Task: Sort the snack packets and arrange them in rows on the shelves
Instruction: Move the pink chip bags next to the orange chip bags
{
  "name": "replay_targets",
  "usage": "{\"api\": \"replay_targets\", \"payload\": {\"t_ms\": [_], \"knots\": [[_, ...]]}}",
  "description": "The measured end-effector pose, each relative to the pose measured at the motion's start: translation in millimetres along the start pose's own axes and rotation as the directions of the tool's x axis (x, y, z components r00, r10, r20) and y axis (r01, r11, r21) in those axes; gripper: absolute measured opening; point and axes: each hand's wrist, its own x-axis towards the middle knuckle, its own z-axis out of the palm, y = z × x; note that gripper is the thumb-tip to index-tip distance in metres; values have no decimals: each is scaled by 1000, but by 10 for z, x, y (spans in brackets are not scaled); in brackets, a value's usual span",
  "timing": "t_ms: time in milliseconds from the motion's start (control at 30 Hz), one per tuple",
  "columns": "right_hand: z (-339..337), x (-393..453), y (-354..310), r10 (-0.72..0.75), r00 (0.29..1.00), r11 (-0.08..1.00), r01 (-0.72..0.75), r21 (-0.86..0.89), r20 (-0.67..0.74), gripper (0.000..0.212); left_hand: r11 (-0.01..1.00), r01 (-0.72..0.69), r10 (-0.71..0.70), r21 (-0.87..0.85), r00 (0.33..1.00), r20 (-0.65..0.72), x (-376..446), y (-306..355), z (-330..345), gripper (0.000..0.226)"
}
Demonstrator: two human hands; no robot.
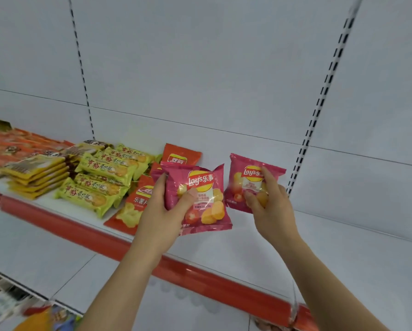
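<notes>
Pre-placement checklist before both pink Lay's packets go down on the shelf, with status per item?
1. Left hand grips its pink Lay's packet, thumb across the front: ok.
2. Right hand pinches the second pink packet: ok.
3. Both packets face forward, logo up: ok.
4. Bare shelf space right of the orange Lay's packets: ok.
5. Same flavour on both pink packets: cannot tell, the right one is partly covered by fingers.
6. Neighbouring green packets stacked in rows, out of the landing spot: ok.
</notes>
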Motion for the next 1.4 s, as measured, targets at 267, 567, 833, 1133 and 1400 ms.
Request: {"api": "replay_targets", "payload": {"t_ms": [267,567,833,1133,1400], "knots": [[800,500,32,11,990,993,6,-122,143,66,997,43,-38,-67,996,81,400,-90,-133,46],[1067,639,164,115,976,815,13,-580,183,64,985,74,-49,-156,986,159,728,-139,-304,52],[1083,535,-105,244,965,748,-127,-651,93,65,984,78,-16,-163,937,349,898,-176,-472,64],[692,-176,-778,180,932,982,-153,106,-315,33,973,29,78,-230,894,441,919,-268,-504,48],[659,-471,-1050,77,988,983,-53,173,-134,66,968,-64,147,-241,929,340,747,-201,-408,56]]}}
